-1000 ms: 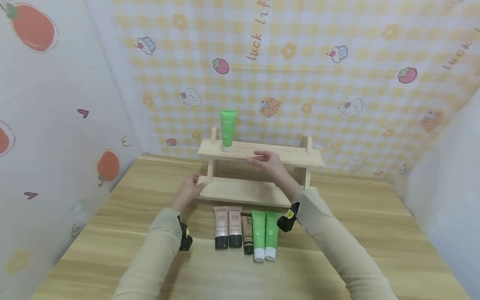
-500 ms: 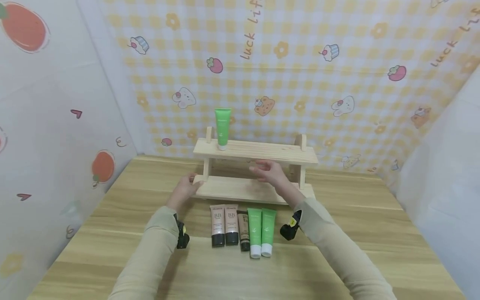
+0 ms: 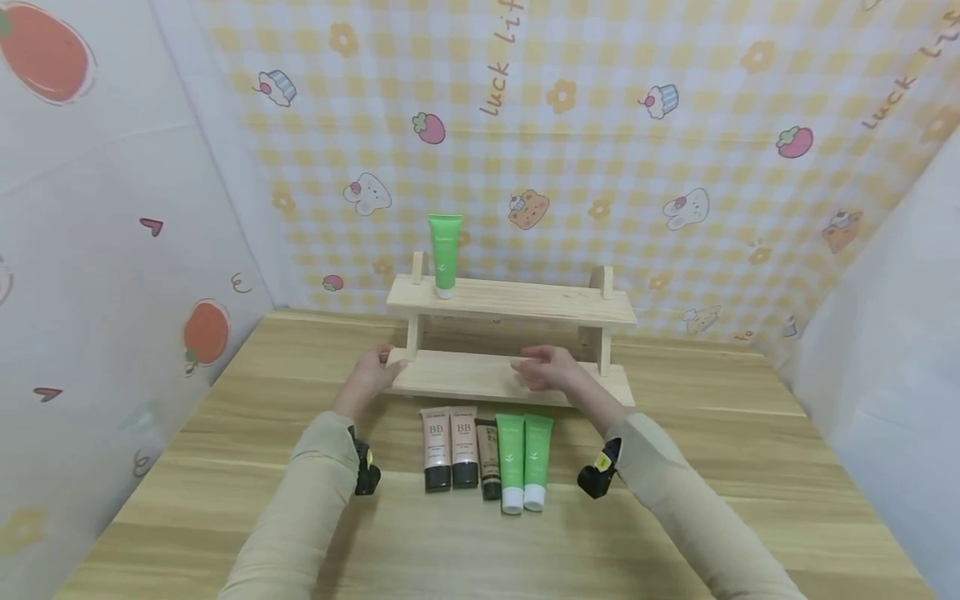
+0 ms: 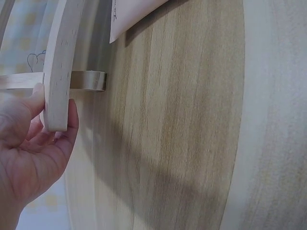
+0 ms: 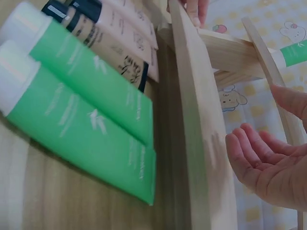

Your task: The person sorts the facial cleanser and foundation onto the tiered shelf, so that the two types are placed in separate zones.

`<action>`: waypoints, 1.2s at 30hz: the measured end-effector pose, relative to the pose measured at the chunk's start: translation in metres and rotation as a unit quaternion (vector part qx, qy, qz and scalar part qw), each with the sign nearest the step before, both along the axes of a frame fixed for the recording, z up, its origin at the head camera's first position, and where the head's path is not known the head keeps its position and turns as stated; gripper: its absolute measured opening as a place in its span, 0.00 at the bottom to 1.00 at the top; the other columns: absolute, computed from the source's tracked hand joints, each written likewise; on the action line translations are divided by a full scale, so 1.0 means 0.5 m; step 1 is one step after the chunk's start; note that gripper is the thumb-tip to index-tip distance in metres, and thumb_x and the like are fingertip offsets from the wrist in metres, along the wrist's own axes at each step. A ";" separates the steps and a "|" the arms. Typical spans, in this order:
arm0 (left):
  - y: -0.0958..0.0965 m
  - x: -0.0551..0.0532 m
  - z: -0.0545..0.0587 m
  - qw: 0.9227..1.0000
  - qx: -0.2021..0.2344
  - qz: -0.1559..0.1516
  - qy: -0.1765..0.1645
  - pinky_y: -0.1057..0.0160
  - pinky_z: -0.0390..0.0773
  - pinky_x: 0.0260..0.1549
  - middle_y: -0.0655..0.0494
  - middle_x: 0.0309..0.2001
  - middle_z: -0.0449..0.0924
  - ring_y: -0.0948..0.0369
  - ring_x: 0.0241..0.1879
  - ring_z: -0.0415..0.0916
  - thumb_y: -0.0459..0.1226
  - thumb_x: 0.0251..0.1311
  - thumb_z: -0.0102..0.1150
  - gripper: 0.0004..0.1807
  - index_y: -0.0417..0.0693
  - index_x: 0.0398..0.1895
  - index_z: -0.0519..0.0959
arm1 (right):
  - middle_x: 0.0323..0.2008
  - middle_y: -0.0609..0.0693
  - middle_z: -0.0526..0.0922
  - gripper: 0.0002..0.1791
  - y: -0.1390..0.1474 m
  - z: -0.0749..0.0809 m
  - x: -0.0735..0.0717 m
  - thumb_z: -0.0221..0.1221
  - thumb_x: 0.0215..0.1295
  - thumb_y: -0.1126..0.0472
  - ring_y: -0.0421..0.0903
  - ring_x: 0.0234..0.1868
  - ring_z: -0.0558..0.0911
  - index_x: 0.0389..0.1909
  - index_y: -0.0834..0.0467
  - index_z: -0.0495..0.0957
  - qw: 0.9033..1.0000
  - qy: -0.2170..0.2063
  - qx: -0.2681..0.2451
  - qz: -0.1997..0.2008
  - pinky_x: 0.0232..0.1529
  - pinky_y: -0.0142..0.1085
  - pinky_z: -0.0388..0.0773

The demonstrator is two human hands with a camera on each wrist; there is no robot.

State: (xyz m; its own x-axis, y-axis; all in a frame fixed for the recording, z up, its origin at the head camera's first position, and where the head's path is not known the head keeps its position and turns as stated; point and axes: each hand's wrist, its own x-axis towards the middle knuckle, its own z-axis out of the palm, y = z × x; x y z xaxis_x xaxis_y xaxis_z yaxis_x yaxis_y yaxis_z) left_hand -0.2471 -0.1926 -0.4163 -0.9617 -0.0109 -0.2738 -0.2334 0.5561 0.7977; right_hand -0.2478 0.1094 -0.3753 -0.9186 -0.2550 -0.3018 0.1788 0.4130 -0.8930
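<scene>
A two-tier wooden shelf [image 3: 525, 302] stands at the back of the table. My left hand [image 3: 370, 372] grips the left end of its lower board [image 4: 58, 76], thumb on top and fingers beneath in the left wrist view. Just over the lower board, my right hand [image 3: 550, 368] holds nothing; its fingers [image 5: 244, 148] are loosely bent. One green tube [image 3: 446, 254] stands upright on the upper board, cap down, at the left. In front of the shelf lie two pinkish BB cream tubes [image 3: 450, 442], a smaller tan tube [image 3: 488, 457] and two green tubes [image 5: 86, 120] with white caps.
The wood-grain table [image 3: 750, 467] stretches out on both sides of the shelf. Behind it hangs a yellow checked cloth [image 3: 660, 175], and white cloth [image 3: 135, 250] covers the left side. Shelf uprights [image 3: 604, 350] rise at both ends.
My right hand has come down from the upper board's front edge to just over the lower board. The left hand keeps its grip on the shelf. The head view has shifted slightly.
</scene>
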 end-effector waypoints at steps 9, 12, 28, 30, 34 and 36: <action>0.001 0.003 0.006 1.000 -0.009 -0.002 0.013 0.48 0.69 0.58 0.30 0.64 0.57 0.42 0.59 0.65 0.45 0.66 0.46 0.33 0.34 0.67 0.52 | 0.52 0.66 0.76 0.28 0.038 -0.028 0.016 0.55 0.63 0.56 0.55 0.50 0.80 0.59 0.69 0.65 0.999 -0.030 0.012 0.032 0.48 0.39 0.80; 0.002 0.002 0.008 1.000 -0.003 0.000 0.005 0.48 0.64 0.62 0.31 0.65 0.55 0.42 0.61 0.62 0.43 0.67 0.44 0.32 0.34 0.68 0.50 | 0.52 0.66 0.76 0.28 0.048 -0.028 0.025 0.55 0.63 0.56 0.56 0.51 0.79 0.59 0.69 0.64 0.998 -0.037 0.012 0.043 0.49 0.40 0.79; 0.005 -0.004 0.012 1.000 0.000 0.010 -0.018 0.51 0.69 0.59 0.32 0.67 0.53 0.43 0.59 0.66 0.40 0.67 0.43 0.31 0.36 0.69 0.48 | 0.52 0.64 0.76 0.28 0.106 -0.063 0.066 0.57 0.61 0.54 0.53 0.47 0.81 0.56 0.69 0.68 0.993 -0.069 0.034 0.087 0.48 0.41 0.80; 0.004 -0.006 0.010 1.000 -0.002 0.010 -0.018 0.51 0.70 0.58 0.32 0.67 0.53 0.43 0.58 0.67 0.39 0.68 0.43 0.31 0.36 0.69 0.48 | 0.50 0.64 0.77 0.27 0.106 -0.067 0.070 0.57 0.61 0.56 0.51 0.44 0.82 0.56 0.69 0.68 0.993 -0.076 0.041 0.076 0.46 0.40 0.80; 0.005 -0.007 0.012 1.000 0.005 0.014 -0.021 0.52 0.71 0.57 0.32 0.67 0.53 0.44 0.58 0.67 0.39 0.67 0.43 0.32 0.36 0.69 0.47 | 0.45 0.63 0.78 0.28 0.100 -0.078 0.081 0.59 0.59 0.58 0.47 0.39 0.82 0.57 0.70 0.66 0.994 -0.075 0.064 0.049 0.42 0.39 0.82; 0.006 -0.006 0.013 1.000 0.005 0.011 -0.022 0.51 0.70 0.58 0.33 0.67 0.52 0.44 0.58 0.67 0.39 0.67 0.43 0.32 0.37 0.69 0.46 | 0.44 0.63 0.77 0.31 0.096 -0.085 0.087 0.60 0.57 0.60 0.46 0.38 0.81 0.58 0.71 0.64 0.994 -0.077 0.071 0.035 0.41 0.38 0.82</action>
State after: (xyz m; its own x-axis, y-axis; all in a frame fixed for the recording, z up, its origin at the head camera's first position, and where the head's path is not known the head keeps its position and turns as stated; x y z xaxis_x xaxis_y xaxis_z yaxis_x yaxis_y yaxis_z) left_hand -0.2503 -0.1895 -0.4097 -0.9484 -0.0292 -0.3157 -0.2803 0.5424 0.7920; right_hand -0.2041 0.1572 -0.4177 -0.8401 -0.2612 -0.4753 0.2757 0.5489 -0.7891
